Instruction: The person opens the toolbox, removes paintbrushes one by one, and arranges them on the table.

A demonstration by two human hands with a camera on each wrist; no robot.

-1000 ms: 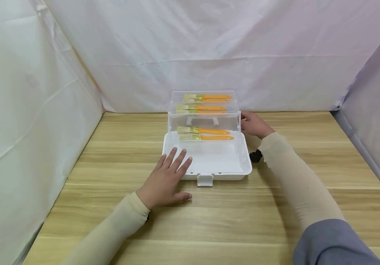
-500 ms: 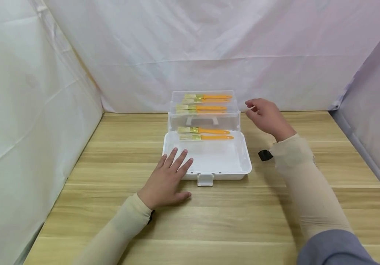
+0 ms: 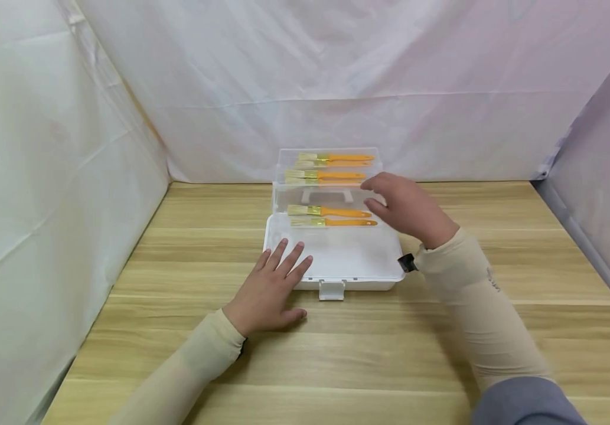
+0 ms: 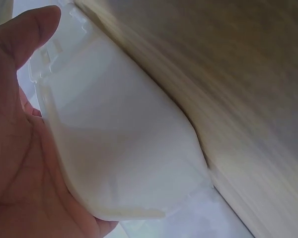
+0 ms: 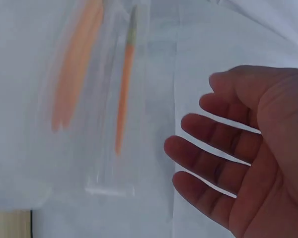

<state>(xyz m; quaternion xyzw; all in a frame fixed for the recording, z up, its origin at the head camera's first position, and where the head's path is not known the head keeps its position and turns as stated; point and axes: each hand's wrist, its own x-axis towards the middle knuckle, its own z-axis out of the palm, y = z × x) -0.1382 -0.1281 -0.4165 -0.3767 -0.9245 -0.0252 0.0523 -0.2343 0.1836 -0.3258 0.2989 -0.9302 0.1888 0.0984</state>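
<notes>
A white plastic tool box (image 3: 336, 260) stands open on the wooden table, its clear tiered trays (image 3: 328, 189) raised at the back. Several orange-handled paintbrushes (image 3: 331, 212) lie in the trays. My left hand (image 3: 273, 286) rests flat with straight fingers on the box's front left corner (image 4: 114, 163). My right hand (image 3: 405, 206) hovers open over the box's right side, fingers spread near the brush handles (image 5: 124, 99), holding nothing.
White cloth walls (image 3: 44, 177) close in the table on the left, back and right. A white latch (image 3: 331, 289) sticks out at the box's front. Bare wooden table (image 3: 336, 354) lies in front of the box.
My right hand left the right edge of the clear tray, lifted, and moved left over the box near the brush handles. The left hand stayed put.
</notes>
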